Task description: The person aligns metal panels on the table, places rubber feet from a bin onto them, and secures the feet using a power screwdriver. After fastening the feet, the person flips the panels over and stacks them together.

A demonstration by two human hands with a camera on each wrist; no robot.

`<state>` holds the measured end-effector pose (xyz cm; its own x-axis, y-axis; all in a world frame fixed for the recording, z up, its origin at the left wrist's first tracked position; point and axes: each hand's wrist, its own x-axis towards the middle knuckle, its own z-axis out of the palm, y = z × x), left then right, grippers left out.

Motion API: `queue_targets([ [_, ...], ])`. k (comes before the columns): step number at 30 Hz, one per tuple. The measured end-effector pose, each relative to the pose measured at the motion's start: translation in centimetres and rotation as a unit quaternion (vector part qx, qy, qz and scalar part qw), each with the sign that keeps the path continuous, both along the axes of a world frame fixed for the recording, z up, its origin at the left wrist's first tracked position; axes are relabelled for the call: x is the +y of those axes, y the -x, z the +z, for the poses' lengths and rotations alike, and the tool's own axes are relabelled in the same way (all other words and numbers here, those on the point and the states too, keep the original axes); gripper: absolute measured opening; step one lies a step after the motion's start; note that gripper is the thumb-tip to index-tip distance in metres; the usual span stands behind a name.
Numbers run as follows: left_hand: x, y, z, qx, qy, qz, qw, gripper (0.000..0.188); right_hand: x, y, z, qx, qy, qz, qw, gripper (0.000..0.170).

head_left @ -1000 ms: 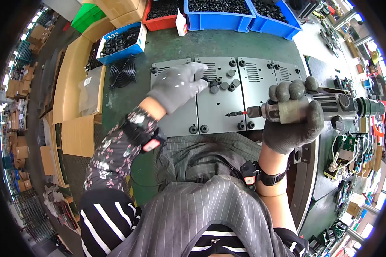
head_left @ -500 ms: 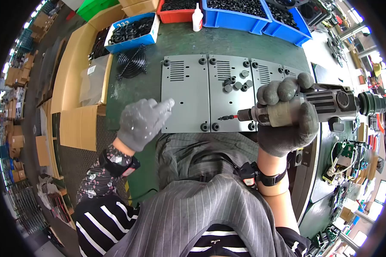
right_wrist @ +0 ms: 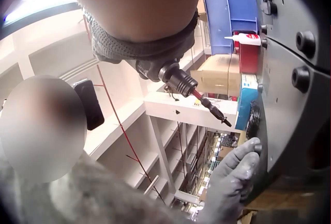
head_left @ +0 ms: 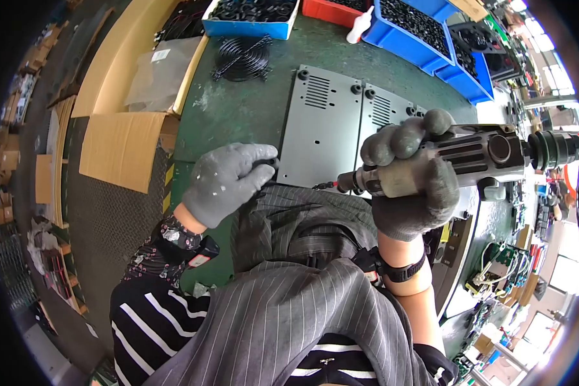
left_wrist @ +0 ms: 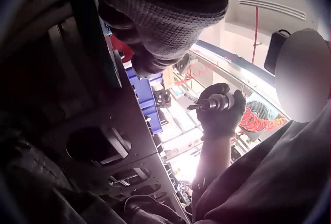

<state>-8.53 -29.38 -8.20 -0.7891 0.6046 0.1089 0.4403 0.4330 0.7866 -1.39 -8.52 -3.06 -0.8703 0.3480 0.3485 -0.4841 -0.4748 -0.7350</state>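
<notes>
Grey metal panels lie side by side on the green bench; the leftmost panel [head_left: 321, 122] has vent slots and black rubber feet [head_left: 356, 89] at its two far corners. At its near left corner, my gloved left hand [head_left: 220, 183] pinches a small dark rubber foot [head_left: 273, 163] between thumb and forefinger. My gloved right hand [head_left: 415, 215] grips a power screwdriver [head_left: 479, 154], its bit [head_left: 325, 185] pointing left over the panels' near edge. In the right wrist view, a dark screw [right_wrist: 226, 122] shows at the bit's tip. The right hand and driver hide part of the panels.
Behind the panels lie a black wire fan guard [head_left: 242, 59] and a white bottle [head_left: 360, 26]. Bins of small black parts line the back: a blue-white box [head_left: 248, 29], a red bin [head_left: 331, 11], blue bins [head_left: 408, 46]. A cardboard box [head_left: 125, 151] stands left.
My left hand went from the loose feet on the second panel back to the leftmost panel's near left corner, with a foot in its fingers. The head view swung left; the right hand keeps its grip.
</notes>
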Motion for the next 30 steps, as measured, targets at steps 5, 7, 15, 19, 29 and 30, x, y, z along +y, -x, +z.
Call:
queue_targets([
  [5,0.0,-1.2,-0.6,0.011,0.064,-0.053,0.996,0.021,-2.1,1.4,-0.6,-0.049,-0.028,0.024,0.998,0.04],
  [7,0.2,-1.4,-0.9,0.016,0.055,-0.039,0.998,0.021,-2.4,1.8,-0.9,-0.069,-0.052,0.039,0.995,0.04],
  [15,0.2,-1.6,-1.2,0.074,0.073,-0.029,0.994,0.022,-5.0,3.0,-2.2,-0.105,-0.117,0.088,0.984,0.036],
  [19,0.6,-1.9,-1.9,0.125,0.058,-0.009,0.99,0.022,-5.3,2.7,-1.5,-0.134,-0.159,0.087,0.974,0.036],
  [29,0.6,-1.9,-2.2,0.153,0.089,-0.025,0.984,0.02,-4.1,3.9,-2.7,-0.124,-0.385,0.083,0.911,0.031],
  [30,0.6,-1.7,-1.6,0.175,0.093,-0.024,0.98,0.02,-3.5,3.6,-2.4,0.008,-0.549,-0.006,0.836,0.03],
])
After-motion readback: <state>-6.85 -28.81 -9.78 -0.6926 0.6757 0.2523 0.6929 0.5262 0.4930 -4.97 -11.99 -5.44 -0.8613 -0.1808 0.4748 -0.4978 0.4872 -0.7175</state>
